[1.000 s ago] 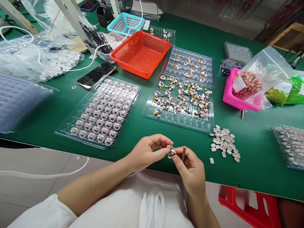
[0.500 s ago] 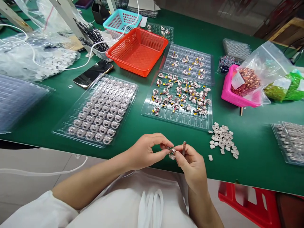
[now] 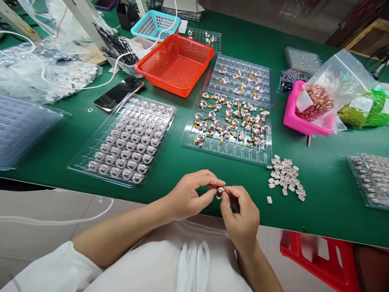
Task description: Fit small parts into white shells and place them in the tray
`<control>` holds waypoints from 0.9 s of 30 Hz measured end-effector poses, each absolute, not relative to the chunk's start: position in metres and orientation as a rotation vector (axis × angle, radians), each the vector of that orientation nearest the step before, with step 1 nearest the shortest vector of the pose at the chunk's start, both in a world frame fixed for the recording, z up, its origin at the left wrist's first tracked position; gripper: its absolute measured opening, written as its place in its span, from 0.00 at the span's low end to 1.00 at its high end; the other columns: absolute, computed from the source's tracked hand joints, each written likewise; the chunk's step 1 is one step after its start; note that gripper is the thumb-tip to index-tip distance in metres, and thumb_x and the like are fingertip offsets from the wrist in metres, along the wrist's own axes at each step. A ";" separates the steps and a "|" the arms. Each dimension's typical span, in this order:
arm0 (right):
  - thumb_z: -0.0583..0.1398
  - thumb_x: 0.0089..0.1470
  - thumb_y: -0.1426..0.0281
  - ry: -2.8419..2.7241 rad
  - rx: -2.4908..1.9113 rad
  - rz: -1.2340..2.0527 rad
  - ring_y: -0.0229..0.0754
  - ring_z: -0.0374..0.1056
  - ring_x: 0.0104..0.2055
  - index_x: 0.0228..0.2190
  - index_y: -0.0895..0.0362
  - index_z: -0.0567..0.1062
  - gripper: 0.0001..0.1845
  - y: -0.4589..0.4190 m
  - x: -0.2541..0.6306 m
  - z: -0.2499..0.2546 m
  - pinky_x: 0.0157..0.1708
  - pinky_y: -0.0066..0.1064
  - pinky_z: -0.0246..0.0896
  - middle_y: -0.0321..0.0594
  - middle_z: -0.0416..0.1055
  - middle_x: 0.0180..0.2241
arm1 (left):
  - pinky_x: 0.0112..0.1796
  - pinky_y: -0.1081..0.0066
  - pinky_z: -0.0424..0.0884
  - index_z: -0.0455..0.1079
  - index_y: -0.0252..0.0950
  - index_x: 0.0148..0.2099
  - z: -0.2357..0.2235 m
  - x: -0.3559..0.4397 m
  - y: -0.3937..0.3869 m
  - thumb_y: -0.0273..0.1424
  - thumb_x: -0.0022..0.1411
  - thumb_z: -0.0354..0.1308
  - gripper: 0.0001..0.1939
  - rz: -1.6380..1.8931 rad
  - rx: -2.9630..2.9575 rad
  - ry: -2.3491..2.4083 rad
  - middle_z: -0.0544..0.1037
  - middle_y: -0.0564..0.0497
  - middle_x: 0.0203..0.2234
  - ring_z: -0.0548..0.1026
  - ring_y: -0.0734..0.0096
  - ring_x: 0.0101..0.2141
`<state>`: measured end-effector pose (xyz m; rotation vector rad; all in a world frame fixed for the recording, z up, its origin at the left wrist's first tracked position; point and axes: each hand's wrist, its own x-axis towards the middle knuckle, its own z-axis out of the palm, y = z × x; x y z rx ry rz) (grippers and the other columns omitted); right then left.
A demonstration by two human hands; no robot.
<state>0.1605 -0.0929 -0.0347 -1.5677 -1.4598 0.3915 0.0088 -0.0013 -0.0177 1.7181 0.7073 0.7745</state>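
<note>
Close to the table's front edge, my left hand (image 3: 193,194) pinches a small shiny part (image 3: 220,190) that looks like an earphone housing. My right hand (image 3: 242,217) meets it from the other side, with thumb and forefinger closed on the same part. The slim metal tool seen earlier in the right hand is hard to make out now among the curled fingers. Right of my hands lies a loose pile of small white caps (image 3: 285,174). Beyond them, a clear tray (image 3: 225,152) carries several small earphone-like pieces with yellow and red bits.
At left stands a clear tray of shiny housings (image 3: 121,152), with a phone (image 3: 118,94) behind it. Farther back are a red basket (image 3: 179,77), a blue basket (image 3: 154,26) and a pink basket (image 3: 306,127) with bagged parts. More filled trays (image 3: 369,178) sit at right.
My right thumb and forefinger have moved slightly left and closed in on the part. The metal tool that stood up from the right hand no longer shows clearly. My left hand has barely moved.
</note>
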 end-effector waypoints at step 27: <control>0.59 0.62 0.76 -1.381 -1.601 0.382 0.35 0.71 0.29 0.40 0.53 0.73 0.06 -0.094 0.151 -0.038 0.27 0.25 0.65 0.34 0.76 0.32 | 0.39 0.72 0.73 0.76 0.33 0.35 -0.016 0.013 -0.005 0.25 0.55 0.65 0.03 0.636 1.097 0.939 0.81 0.51 0.30 0.77 0.71 0.34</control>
